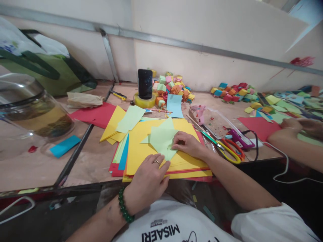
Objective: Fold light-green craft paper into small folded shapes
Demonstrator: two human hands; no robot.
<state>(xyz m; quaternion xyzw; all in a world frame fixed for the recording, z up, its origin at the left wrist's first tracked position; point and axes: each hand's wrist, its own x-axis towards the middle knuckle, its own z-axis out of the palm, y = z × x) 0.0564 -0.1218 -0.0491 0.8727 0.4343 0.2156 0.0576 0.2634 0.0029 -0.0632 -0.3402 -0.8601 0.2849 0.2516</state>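
Note:
A light green sheet of paper (161,137) lies at an angle on a stack of coloured paper whose top sheet is yellow (137,137). More light green paper shows beneath it, partly covered. My right hand (186,144) is closed, its curled fingertips pinching the right edge of the green sheet. My left hand (150,173), with a ring and a green bead bracelet (123,205), rests flat on the stack's near edge. Its fingers are stretched out, with the tips by the green sheet's lower corner. The undersides of the fingers are hidden.
Behind the stack stand a phone (145,84) on a yellow tape roll (145,101) and a pile of paper cubes (174,85). Scissors (230,153) and a pink glue gun (198,113) lie right. A glass jar (32,107) stands left. Another person's hands (292,131) work far right.

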